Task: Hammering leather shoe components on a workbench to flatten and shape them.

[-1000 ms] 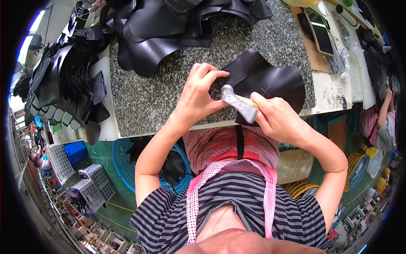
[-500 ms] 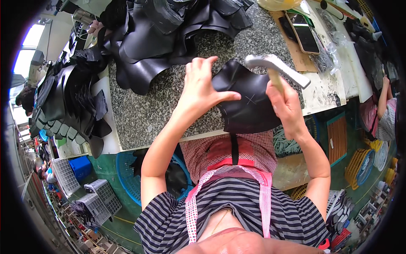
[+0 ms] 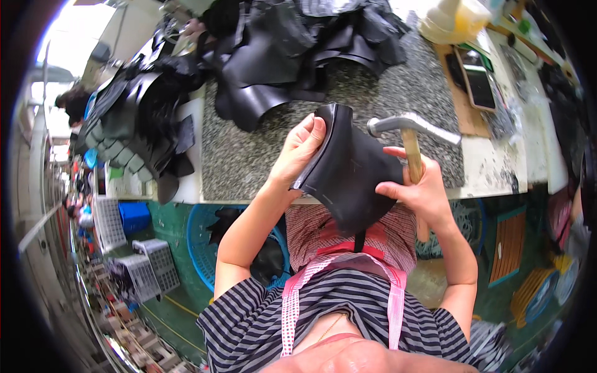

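I see my left hand (image 3: pixel 303 149) pinching the folded edge of a curved black leather piece (image 3: pixel 348 171), fingers closed along its upper rim so the fold stands upright above the near edge of the speckled grey stone slab (image 3: pixel 249 155); holding it there seems to keep the crease presented toward the tool. My right hand (image 3: pixel 420 189), at about three o'clock from the leather, wraps its fingers shut around the wooden handle of a steel-headed hammer (image 3: pixel 411 127), the head lying level just above and to the right of the fold, while the fingertips also brace the leather's far side. At twelve o'clock a heap of black leather cut pieces (image 3: pixel 292 43) covers the slab. At one o'clock a flat dark phone (image 3: pixel 480 87) lies on a brown board (image 3: pixel 463 109), beside a pale yellow plastic container (image 3: pixel 451 18). At nine o'clock, grey plastic crates (image 3: pixel 134 267) sit on the floor.
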The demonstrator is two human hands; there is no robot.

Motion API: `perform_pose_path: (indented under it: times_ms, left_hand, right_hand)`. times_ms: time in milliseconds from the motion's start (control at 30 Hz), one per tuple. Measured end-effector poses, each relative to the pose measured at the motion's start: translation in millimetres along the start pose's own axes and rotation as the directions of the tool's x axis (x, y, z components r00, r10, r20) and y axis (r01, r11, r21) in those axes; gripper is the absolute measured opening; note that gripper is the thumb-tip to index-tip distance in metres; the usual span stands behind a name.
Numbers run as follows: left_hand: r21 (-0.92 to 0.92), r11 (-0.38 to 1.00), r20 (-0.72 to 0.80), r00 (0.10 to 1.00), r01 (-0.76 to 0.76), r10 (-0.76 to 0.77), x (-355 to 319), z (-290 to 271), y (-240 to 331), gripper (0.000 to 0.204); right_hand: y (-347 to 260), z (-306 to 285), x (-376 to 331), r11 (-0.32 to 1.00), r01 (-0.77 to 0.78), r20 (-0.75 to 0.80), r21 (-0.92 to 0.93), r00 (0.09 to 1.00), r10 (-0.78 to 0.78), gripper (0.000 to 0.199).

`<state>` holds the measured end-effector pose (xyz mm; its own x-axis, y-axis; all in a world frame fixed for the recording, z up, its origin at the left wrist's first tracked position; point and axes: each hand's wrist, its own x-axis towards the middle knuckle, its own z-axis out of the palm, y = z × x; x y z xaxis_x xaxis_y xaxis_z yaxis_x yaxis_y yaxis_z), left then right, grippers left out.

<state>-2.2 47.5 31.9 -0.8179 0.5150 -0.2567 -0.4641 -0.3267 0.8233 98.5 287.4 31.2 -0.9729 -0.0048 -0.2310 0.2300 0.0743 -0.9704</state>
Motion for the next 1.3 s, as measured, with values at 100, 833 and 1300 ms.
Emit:
perform_pose_path:
  times_ms: [100,833,1300]
  left_hand:
    - [-0.207,0.976,-0.135,0.985,0.074,-0.103,-22,-5,3,0.045]
    - [-0.490,0.869,-0.227,0.952,0.072,-0.207,-183,-61,6,0.070]
    - [-0.672,0.670,-0.661,0.665,-0.317,-0.348,-281,-52,-38,0.061]
  right_hand:
    - [-12,29,6,0.999,0.031,0.055,-0.029,0.998,-0.030,0.089]
    - [-20,181,34,0.939,-0.243,0.591,0.244,0.805,0.055,0.043]
    - [55,267,2,0.978,-0.201,0.725,0.061,0.682,0.095,0.037]
